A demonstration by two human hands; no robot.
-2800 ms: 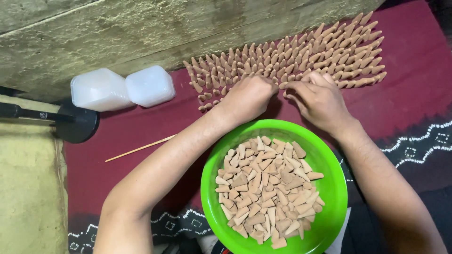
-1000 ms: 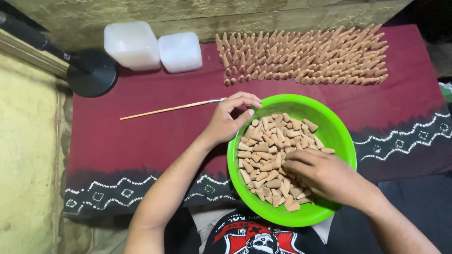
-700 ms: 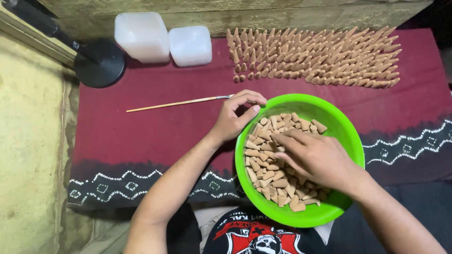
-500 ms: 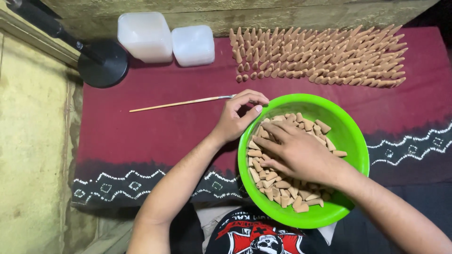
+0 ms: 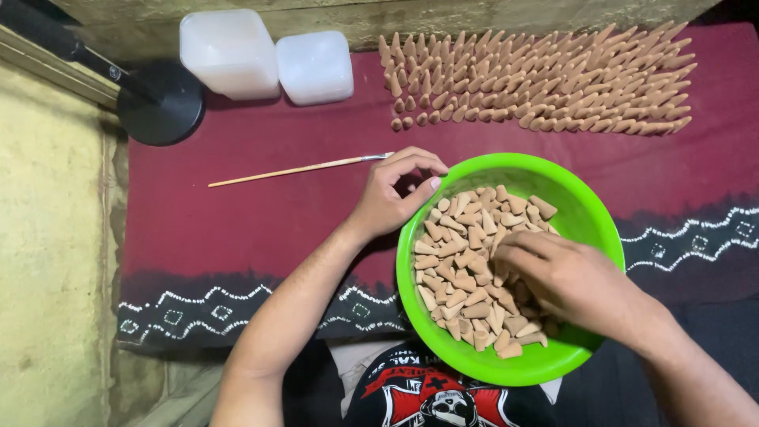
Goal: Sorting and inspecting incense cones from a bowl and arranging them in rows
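Observation:
A bright green round bowl (image 5: 589,209) rests on my lap, filled with several small tan cone-shaped pieces (image 5: 458,269). My left hand (image 5: 391,198) rests at the bowl's upper-left rim, thumb and fingers curled around the edge. My right hand (image 5: 565,281) lies palm-down inside the bowl on the cones, fingers bent among them; whether it holds any I cannot tell. Many more tan cones (image 5: 538,79) stand upright in rows on the dark red cloth (image 5: 253,221) beyond the bowl.
A thin wooden stick with a metal tip (image 5: 300,168) lies on the cloth left of the bowl. Two white plastic containers (image 5: 265,55) sit at the back left, beside a black round stand base (image 5: 162,103). A rough wall runs behind; a yellowish surface lies left.
Both hands came back from the rows of standing cones to the bowl. My right hand has been shifting through the cones inside it; my left stays at the rim.

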